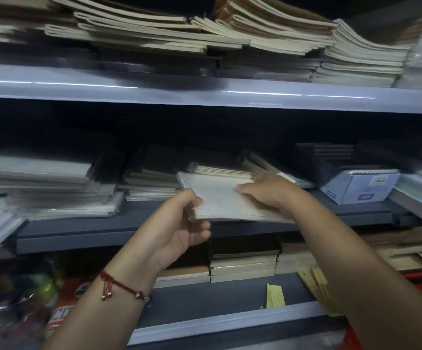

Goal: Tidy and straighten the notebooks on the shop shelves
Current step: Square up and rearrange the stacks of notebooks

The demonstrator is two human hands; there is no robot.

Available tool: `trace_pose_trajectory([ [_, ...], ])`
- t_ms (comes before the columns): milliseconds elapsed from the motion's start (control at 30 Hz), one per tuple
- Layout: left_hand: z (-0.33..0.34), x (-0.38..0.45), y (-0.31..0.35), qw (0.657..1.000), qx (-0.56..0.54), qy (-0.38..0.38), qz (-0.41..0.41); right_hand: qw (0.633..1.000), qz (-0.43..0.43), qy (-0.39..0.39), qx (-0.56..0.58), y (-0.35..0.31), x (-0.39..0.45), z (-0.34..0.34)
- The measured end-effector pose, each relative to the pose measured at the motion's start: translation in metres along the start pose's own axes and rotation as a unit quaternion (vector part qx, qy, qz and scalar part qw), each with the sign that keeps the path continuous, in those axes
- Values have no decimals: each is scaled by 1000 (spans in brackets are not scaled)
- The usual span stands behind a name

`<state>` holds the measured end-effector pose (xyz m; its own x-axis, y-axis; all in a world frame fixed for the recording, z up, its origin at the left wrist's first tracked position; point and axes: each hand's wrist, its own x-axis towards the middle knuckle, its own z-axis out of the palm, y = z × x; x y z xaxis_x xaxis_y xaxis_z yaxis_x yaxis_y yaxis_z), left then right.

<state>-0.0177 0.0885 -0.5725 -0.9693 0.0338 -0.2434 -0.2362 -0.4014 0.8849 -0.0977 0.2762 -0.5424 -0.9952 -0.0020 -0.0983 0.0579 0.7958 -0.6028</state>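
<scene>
Over the middle shelf (204, 232), left hand (182, 223) pinches a spiral notebook's (220, 198) near corner; right hand (268, 190) lies flat on top (fingers straight), above a stack (217, 169).

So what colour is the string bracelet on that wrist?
Red, on the left wrist; the bracelet shows clearly in the head view.

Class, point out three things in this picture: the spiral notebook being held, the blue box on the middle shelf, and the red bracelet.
spiral notebook (220, 195): head view, on its pale cover.
blue box (356, 189): head view, on its front face.
red bracelet (119, 286): head view, on the cord across the left wrist.
</scene>
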Motion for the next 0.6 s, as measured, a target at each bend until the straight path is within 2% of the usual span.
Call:
trace_pose_trajectory([
  [67,-2,-1,2,1000,11,-5,-19,997,14,6,73,7,-7,-2],
  [233,-2,-1,5,998,29,45,14,979,23,26,200,20,-24,3],
  [400,4,-20,17,998,37,24,32,964,10,13,264,25,-39,1],
  [600,-2,-58,23,996,60,-22,62,958,-17,-19,287,31,-61,4],
])
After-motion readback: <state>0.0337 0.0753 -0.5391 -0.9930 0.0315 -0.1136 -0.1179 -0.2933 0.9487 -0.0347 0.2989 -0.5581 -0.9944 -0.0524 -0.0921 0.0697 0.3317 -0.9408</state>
